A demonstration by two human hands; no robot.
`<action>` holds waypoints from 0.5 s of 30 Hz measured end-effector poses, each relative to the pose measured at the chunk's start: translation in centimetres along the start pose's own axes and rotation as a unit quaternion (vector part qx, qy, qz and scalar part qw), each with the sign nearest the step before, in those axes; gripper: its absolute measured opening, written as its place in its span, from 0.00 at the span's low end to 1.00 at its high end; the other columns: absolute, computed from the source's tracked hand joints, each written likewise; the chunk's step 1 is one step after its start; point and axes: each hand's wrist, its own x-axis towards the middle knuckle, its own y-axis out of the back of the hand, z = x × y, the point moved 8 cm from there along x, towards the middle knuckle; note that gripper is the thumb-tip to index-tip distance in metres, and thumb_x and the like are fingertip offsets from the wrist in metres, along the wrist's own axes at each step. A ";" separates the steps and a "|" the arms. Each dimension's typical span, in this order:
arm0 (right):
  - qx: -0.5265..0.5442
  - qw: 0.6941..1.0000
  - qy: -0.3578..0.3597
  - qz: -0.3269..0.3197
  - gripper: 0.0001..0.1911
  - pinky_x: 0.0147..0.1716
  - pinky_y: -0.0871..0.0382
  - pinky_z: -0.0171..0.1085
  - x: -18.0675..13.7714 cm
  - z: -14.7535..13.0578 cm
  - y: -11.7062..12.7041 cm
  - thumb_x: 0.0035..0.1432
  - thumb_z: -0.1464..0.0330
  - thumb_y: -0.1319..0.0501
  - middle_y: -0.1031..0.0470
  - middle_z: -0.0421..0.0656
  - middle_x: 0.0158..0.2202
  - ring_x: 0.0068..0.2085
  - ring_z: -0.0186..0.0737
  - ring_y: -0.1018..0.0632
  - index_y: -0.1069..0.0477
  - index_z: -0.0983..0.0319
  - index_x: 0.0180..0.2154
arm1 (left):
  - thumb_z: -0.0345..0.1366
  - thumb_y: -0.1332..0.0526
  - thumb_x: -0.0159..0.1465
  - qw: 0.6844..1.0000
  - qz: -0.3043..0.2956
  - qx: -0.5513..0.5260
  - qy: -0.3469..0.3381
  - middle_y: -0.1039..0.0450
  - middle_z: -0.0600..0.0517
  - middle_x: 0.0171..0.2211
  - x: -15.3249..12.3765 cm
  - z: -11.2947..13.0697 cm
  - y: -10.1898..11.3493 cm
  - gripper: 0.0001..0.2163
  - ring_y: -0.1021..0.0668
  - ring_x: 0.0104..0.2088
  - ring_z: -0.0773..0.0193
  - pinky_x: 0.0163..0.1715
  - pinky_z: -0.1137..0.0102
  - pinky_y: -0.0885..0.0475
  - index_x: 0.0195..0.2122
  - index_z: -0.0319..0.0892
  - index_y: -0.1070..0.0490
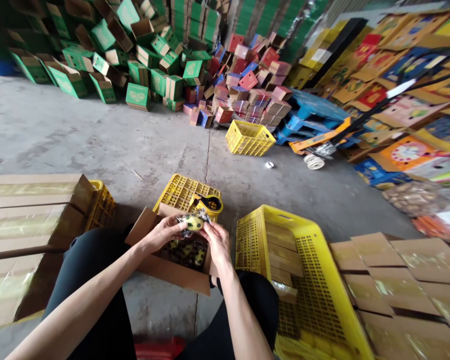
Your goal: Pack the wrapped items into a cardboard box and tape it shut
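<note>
My left hand (pixel 166 233) and my right hand (pixel 216 243) pinch the two ends of a small yellow-green item with dark spots (pixel 194 222), wrapped in crinkled clear plastic. Its exact kind I cannot make out. Both hands are above an open cardboard box (pixel 172 273) whose flaps are folded outward. Inside the box lie several similar dark-spotted wrapped items (pixel 189 254), partly hidden by my hands. Just beyond the box, a yellow and black tape dispenser (pixel 209 202) rests on a yellow plastic crate (pixel 183 189).
Taped cartons (pixel 26 220) are stacked at my left. On my right stands a large yellow crate (pixel 311 285) with several cartons inside, beside more closed cartons (pixel 401 285). Farther off are a small yellow crate (pixel 249 139), an orange pallet jack (pixel 322 137), blue pallets (pixel 311 112) and heaped green boxes (pixel 137 95).
</note>
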 end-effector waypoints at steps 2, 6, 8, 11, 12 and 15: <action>0.007 1.000 -0.006 -0.006 0.25 0.52 0.20 0.51 -0.1 -0.1 -0.4 0.47 0.53 0.20 0.14 0.47 0.45 0.46 0.52 0.14 0.18 0.59 0.42 | 0.46 0.18 0.53 1.000 -0.004 -0.004 -0.012 0.16 0.43 0.49 0.0 0.2 -0.1 0.30 0.15 0.40 0.57 0.42 0.67 0.21 0.55 0.42 0.20; 0.000 1.000 -0.012 -0.026 0.31 0.51 0.19 0.47 -0.3 -0.7 -1.2 0.50 0.53 0.21 0.17 0.46 0.55 0.50 0.49 0.15 0.20 0.55 0.54 | 0.46 0.17 0.52 1.000 0.012 0.002 -0.021 0.15 0.45 0.45 0.2 0.5 0.3 0.27 0.16 0.36 0.60 0.42 0.68 0.23 0.50 0.40 0.17; -0.010 0.999 -0.017 -0.037 0.33 0.49 0.19 0.46 -0.4 -0.8 -1.4 0.52 0.52 0.23 0.19 0.46 0.58 0.50 0.49 0.16 0.22 0.54 0.57 | 0.45 0.17 0.51 0.999 0.017 0.013 -0.024 0.15 0.46 0.43 0.4 0.5 0.5 0.26 0.17 0.34 0.63 0.39 0.70 0.24 0.49 0.40 0.17; -0.010 0.999 -0.019 -0.028 0.28 0.48 0.19 0.45 -0.2 -0.8 -1.1 0.52 0.51 0.23 0.18 0.46 0.56 0.49 0.48 0.16 0.19 0.55 0.52 | 0.45 0.17 0.51 0.999 0.017 0.025 -0.027 0.15 0.45 0.43 0.5 0.4 0.7 0.28 0.17 0.34 0.63 0.38 0.70 0.25 0.52 0.40 0.17; -0.006 1.000 -0.016 -0.023 0.26 0.48 0.19 0.44 -0.1 -0.8 -0.9 0.51 0.53 0.22 0.17 0.45 0.54 0.49 0.47 0.16 0.19 0.56 0.49 | 0.45 0.17 0.52 0.999 0.020 0.027 -0.028 0.15 0.45 0.44 0.5 0.5 0.8 0.29 0.17 0.34 0.63 0.38 0.70 0.25 0.53 0.41 0.18; 0.000 1.000 -0.004 -0.017 0.21 0.49 0.20 0.44 0.0 -0.9 -0.6 0.49 0.55 0.21 0.15 0.43 0.47 0.47 0.46 0.17 0.19 0.57 0.42 | 0.44 0.18 0.53 0.998 0.043 0.036 -0.039 0.15 0.46 0.46 0.5 0.7 1.3 0.31 0.17 0.36 0.62 0.36 0.72 0.27 0.57 0.43 0.19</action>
